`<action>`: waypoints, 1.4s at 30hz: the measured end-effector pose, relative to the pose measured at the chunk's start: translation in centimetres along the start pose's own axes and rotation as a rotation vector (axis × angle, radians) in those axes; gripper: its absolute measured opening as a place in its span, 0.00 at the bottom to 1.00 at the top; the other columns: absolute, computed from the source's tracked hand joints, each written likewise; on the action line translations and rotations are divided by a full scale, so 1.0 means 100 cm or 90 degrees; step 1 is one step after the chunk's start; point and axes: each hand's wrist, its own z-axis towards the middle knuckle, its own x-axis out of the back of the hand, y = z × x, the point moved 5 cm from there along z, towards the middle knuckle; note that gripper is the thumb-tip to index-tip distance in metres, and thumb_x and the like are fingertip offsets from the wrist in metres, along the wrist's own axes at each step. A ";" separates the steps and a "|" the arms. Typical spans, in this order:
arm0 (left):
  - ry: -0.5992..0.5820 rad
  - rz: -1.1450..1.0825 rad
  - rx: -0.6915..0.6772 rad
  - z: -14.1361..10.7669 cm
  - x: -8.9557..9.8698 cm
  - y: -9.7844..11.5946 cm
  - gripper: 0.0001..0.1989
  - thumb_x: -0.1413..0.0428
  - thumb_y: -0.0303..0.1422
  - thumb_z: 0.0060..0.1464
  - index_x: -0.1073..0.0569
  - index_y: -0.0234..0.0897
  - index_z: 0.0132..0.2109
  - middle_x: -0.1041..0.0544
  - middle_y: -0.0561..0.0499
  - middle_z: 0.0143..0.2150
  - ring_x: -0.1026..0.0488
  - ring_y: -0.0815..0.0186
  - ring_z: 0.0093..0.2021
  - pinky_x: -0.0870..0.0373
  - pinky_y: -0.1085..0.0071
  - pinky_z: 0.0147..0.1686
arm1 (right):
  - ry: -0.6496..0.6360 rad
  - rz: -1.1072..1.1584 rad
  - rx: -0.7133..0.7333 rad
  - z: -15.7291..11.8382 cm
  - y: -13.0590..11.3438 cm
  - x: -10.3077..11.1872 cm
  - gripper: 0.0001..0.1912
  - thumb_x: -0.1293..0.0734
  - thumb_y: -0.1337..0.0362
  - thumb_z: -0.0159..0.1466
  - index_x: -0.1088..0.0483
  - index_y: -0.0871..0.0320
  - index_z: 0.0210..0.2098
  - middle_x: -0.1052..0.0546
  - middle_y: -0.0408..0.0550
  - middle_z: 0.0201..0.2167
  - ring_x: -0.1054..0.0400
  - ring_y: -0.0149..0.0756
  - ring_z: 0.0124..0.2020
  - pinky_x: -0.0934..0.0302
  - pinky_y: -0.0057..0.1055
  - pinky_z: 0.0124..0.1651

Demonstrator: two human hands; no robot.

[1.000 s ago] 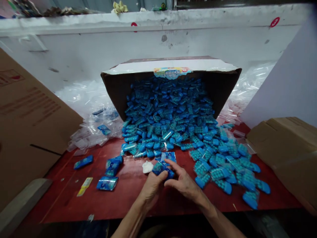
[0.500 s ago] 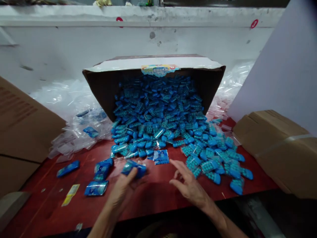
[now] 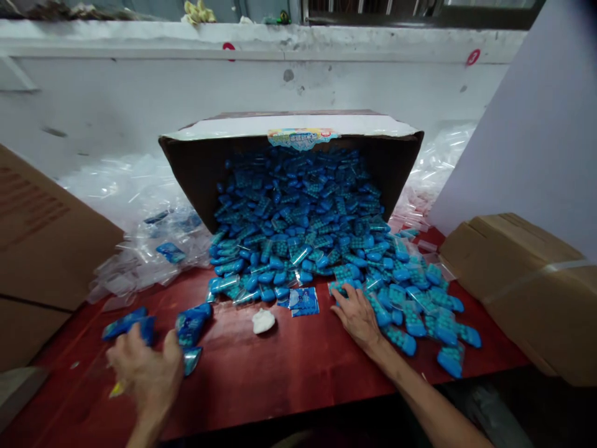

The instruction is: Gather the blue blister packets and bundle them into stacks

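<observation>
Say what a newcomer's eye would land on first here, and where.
Probably the big heap of blue packets at the centre, spread from the open carton onto the red table. Next, the small white lump on the red in front of it. Then the hands: right hand at the heap's near edge, left hand, blurred, by the printed pouches at left.

You get a dim view. Low on the left, your left hand (image 3: 145,370) is blurry — all smudged. The box (image 3: 193,174) is dark inside, around the middle; clear plastic (image 3: 124,186) shines on both sides.
</observation>
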 end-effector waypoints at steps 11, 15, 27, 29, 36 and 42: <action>-0.346 0.067 -0.426 -0.085 -0.147 0.130 0.15 0.54 0.31 0.51 0.30 0.38 0.45 0.32 0.44 0.50 0.45 0.49 0.55 0.50 0.48 0.49 | -0.090 0.029 0.016 0.048 -0.051 -0.024 0.07 0.41 0.64 0.60 0.33 0.53 0.35 0.31 0.46 0.33 0.40 0.35 0.37 0.49 0.29 0.35; -0.374 0.076 -0.409 -0.084 -0.153 0.130 0.13 0.53 0.32 0.50 0.29 0.39 0.42 0.31 0.44 0.50 0.45 0.48 0.55 0.51 0.46 0.49 | -0.086 0.036 0.022 0.055 -0.052 -0.038 0.06 0.41 0.64 0.60 0.33 0.54 0.31 0.31 0.44 0.32 0.39 0.33 0.36 0.48 0.26 0.33; -0.353 -0.350 0.104 -0.073 -0.128 0.118 0.27 0.42 0.40 0.37 0.33 0.30 0.45 0.28 0.43 0.36 0.31 0.58 0.37 0.37 0.66 0.34 | 0.054 0.163 0.032 0.038 -0.055 0.007 0.10 0.44 0.65 0.62 0.31 0.55 0.32 0.30 0.47 0.34 0.39 0.35 0.37 0.49 0.30 0.39; -0.445 -0.465 0.198 -0.074 -0.135 0.121 0.18 0.42 0.41 0.36 0.30 0.32 0.33 0.29 0.51 0.25 0.33 0.65 0.27 0.38 0.71 0.27 | 0.076 0.267 0.041 0.037 -0.057 0.016 0.10 0.43 0.66 0.61 0.31 0.55 0.32 0.30 0.48 0.35 0.39 0.35 0.38 0.48 0.32 0.40; -0.547 -0.695 0.380 -0.091 -0.153 0.125 0.18 0.41 0.41 0.35 0.29 0.31 0.32 0.29 0.53 0.22 0.36 0.72 0.20 0.44 0.78 0.18 | -0.119 0.784 -0.224 0.049 -0.048 -0.023 0.14 0.39 0.58 0.55 0.33 0.62 0.36 0.28 0.45 0.26 0.36 0.30 0.24 0.42 0.26 0.27; -0.499 -0.694 0.397 -0.088 -0.161 0.126 0.19 0.41 0.41 0.33 0.28 0.30 0.31 0.29 0.53 0.22 0.36 0.72 0.20 0.42 0.77 0.18 | -0.091 0.710 -0.220 0.056 -0.046 -0.030 0.12 0.41 0.59 0.54 0.34 0.61 0.22 0.33 0.41 0.18 0.41 0.28 0.21 0.46 0.24 0.25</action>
